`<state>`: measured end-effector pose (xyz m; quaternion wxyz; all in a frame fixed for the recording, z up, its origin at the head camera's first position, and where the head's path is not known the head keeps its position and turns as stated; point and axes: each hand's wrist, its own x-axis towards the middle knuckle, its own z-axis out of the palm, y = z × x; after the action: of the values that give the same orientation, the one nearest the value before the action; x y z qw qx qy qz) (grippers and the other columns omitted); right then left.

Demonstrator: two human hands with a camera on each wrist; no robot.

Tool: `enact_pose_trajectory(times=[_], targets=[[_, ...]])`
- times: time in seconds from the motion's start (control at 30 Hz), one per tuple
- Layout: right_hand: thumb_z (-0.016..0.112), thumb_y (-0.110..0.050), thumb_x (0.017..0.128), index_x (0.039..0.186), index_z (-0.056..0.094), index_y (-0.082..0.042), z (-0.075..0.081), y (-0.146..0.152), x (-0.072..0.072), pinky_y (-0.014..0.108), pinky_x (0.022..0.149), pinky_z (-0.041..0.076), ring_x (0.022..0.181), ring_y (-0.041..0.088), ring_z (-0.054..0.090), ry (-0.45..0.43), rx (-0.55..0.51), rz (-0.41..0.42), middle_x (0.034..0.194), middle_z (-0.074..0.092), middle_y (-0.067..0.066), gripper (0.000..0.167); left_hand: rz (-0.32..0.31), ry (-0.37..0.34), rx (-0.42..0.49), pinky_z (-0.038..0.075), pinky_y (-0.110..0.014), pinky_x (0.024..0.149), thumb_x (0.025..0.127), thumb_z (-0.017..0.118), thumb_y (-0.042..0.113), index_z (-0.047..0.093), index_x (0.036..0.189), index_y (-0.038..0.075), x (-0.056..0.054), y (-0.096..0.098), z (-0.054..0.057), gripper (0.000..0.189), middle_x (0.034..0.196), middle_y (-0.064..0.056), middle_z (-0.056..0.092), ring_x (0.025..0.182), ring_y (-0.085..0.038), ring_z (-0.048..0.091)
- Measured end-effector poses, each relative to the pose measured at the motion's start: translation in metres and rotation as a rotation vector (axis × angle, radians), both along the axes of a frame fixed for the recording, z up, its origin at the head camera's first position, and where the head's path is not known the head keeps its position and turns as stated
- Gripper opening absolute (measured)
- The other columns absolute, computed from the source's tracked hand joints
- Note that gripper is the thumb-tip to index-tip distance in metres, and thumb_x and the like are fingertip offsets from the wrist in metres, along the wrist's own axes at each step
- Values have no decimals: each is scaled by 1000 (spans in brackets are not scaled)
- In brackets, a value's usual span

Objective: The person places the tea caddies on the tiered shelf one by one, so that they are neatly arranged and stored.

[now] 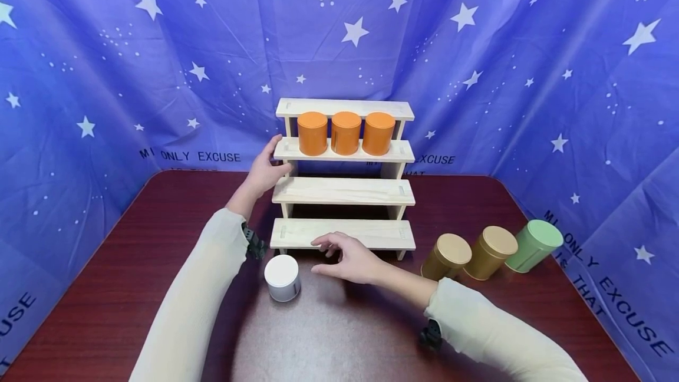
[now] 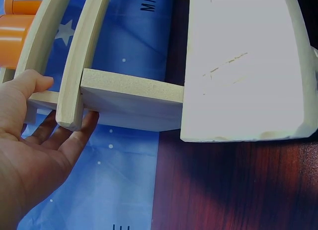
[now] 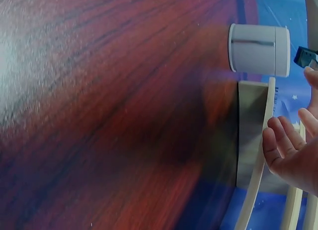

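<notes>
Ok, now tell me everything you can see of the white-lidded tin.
The tin is a short, squat cylinder, metal by its look, with a silvery-grey body, a white lid and a line like a seam down its side. It stands upright and closed on the table, in front of the left end of the wooden stand. Only the table touches it; the right hand is near but apart.
</notes>
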<state>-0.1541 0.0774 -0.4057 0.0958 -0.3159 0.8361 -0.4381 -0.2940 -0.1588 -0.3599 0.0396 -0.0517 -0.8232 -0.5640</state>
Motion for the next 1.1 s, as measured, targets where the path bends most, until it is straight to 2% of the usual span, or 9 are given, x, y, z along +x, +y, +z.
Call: enact_pose_trajectory(times=[0.2,0.43,0.6,0.73,0.9,1.0,1.1], targets=[[75,-26,78,120,59,-9,-3,-7,5,24,72,48,93,22,60,0,34,25,107,62,12,48,-15,0,14,42,-37,93,83,61,4,17,151,20,-2,-1,-1,82,142,-18,42,114,-29,49],[75,-27,79,122,58,-10,-9,-13,11,29,77,51,94,21,61,-4,55,38,108,61,9,50,-16,13,13,43,-35,91,83,61,3,19,150,19,-3,-1,-1,81,140,-18,44,112,-29,50],[76,-29,78,125,56,-12,-16,-18,13,22,74,48,94,20,61,-21,67,35,109,61,10,53,-14,27,15,44,-34,90,82,61,2,21,150,18,-1,0,0,80,137,-18,46,109,-28,51],[76,-29,77,127,54,-11,-19,-22,13,22,74,49,95,22,62,-41,55,36,111,60,9,57,-12,30,12,44,-34,89,82,61,3,21,150,18,-1,0,0,80,137,-18,46,109,-28,51],[77,-28,77,127,53,-9,-22,-27,13,26,76,51,95,24,62,-54,38,35,113,60,10,59,-14,23,22,44,-35,90,82,61,3,21,150,19,-1,-1,1,80,139,-18,45,110,-29,51],[78,-26,76,127,52,-8,-26,-30,13,23,73,51,95,24,62,-58,27,31,113,61,10,60,-16,6,24,43,-35,91,83,61,3,21,150,19,-1,-1,1,80,140,-18,44,111,-29,50],[78,-26,75,127,52,-9,-29,-33,15,20,71,50,95,22,62,-69,27,27,116,61,8,60,-26,-11,32,42,-33,90,83,60,1,20,150,17,4,1,7,80,141,-19,43,112,-29,49]])
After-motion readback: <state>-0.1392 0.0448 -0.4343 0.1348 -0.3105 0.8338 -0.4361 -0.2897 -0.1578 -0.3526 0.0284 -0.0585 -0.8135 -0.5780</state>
